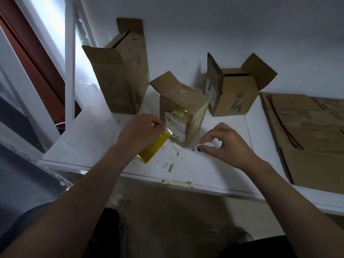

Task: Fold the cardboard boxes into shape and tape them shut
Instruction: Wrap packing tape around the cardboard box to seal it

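On the white table (89, 138), both hands are at the small middle box (183, 116).
The left hand (143, 131) pinches a strip of yellow tape (154, 148) that reaches the box's labelled front. The right hand (229, 144), fingers curled, holds a small white object (206, 146) (what it is I cannot tell) just beside the box's base. A tall box (121, 75) and an open-flapped box (234, 94) stand behind; flattened cardboard (307, 131) lies to the right.
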`<action>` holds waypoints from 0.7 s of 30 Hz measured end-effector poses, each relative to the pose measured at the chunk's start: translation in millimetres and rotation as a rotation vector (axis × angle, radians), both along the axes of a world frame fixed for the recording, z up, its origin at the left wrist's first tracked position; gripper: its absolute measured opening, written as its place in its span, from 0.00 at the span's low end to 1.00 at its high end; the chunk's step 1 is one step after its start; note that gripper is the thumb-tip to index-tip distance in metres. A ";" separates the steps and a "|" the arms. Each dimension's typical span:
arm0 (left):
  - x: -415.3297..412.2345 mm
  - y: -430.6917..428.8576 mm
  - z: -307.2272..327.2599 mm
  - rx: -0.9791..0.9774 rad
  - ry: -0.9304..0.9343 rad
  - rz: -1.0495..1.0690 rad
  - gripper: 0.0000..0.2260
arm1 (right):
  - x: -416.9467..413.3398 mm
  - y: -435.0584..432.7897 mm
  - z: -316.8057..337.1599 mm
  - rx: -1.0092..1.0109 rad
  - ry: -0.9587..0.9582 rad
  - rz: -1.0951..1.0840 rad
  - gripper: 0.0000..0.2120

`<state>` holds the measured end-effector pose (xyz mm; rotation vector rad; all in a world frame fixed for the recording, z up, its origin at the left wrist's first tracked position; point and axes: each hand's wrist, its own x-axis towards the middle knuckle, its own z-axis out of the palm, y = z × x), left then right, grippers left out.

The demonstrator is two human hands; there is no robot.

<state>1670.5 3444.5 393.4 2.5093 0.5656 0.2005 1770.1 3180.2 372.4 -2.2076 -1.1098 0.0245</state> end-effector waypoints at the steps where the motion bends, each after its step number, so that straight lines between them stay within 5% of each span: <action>1: -1.8 -1.7 -2.1 0.013 0.003 0.001 0.04 | -0.1 -2.0 -6.6 -0.084 0.077 -0.026 0.04; 4: -4.6 -6.7 -5.0 0.036 0.022 0.012 0.07 | -2.7 -2.8 -20.2 -0.154 0.326 -0.053 0.07; 7: -7.2 -6.3 -1.2 -0.008 0.027 0.010 0.09 | 0.2 0.6 -19.4 -0.070 0.360 -0.148 0.07; 11: -10.3 -1.5 6.5 -0.092 -0.020 0.048 0.05 | -0.1 13.2 -0.6 0.329 0.051 -0.352 0.01; 13: -9.1 0.0 8.3 -0.112 -0.041 0.084 0.07 | -0.7 23.3 7.6 0.397 -0.133 -0.353 0.08; 18: -0.9 -0.6 11.1 -0.317 -0.082 0.196 0.08 | 9.5 59.2 20.5 0.137 -0.273 -0.139 0.28; 21: 1.9 -0.1 15.4 -0.508 -0.144 0.248 0.11 | 19.4 76.6 16.6 0.109 -0.300 -0.096 0.30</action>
